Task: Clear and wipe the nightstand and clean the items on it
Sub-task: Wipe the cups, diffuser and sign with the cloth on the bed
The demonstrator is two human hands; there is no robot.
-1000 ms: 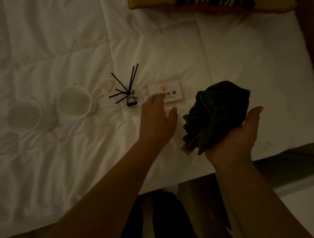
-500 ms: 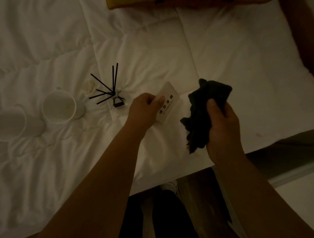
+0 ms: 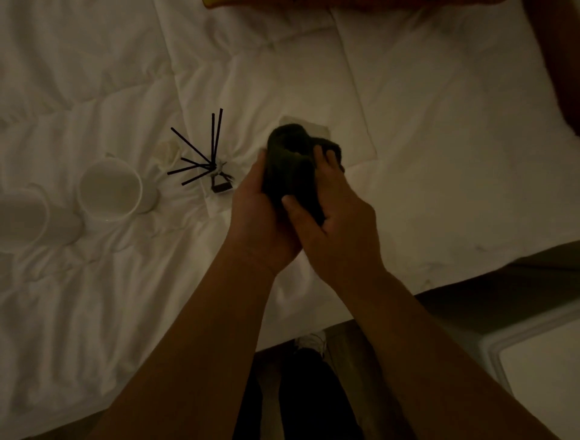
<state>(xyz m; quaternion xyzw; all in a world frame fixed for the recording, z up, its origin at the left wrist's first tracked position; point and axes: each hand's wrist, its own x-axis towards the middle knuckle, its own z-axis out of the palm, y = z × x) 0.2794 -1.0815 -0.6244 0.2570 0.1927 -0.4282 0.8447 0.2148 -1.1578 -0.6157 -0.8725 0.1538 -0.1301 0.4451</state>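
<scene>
Over the white bed, my left hand (image 3: 260,216) holds a small white sign card (image 3: 314,125), of which only the top edge shows. My right hand (image 3: 332,213) presses a dark cloth (image 3: 290,163) around the card, covering most of it. Both hands meet at the centre of the view. A reed diffuser (image 3: 213,169) with black sticks lies on the duvet just left of my hands. Two white mugs (image 3: 110,190) (image 3: 22,216) lie on their sides further left.
The white duvet (image 3: 439,141) spreads across the view, its edge running near my forearms. A yellow pillow edge (image 3: 219,2) shows at the top. Dark floor, my legs and a shoe (image 3: 310,340) are below. A pale surface (image 3: 539,370) sits at the lower right.
My left hand picked the sign card off the duvet and lifted it. My right hand brought the dark cloth over and wrapped it around the card.
</scene>
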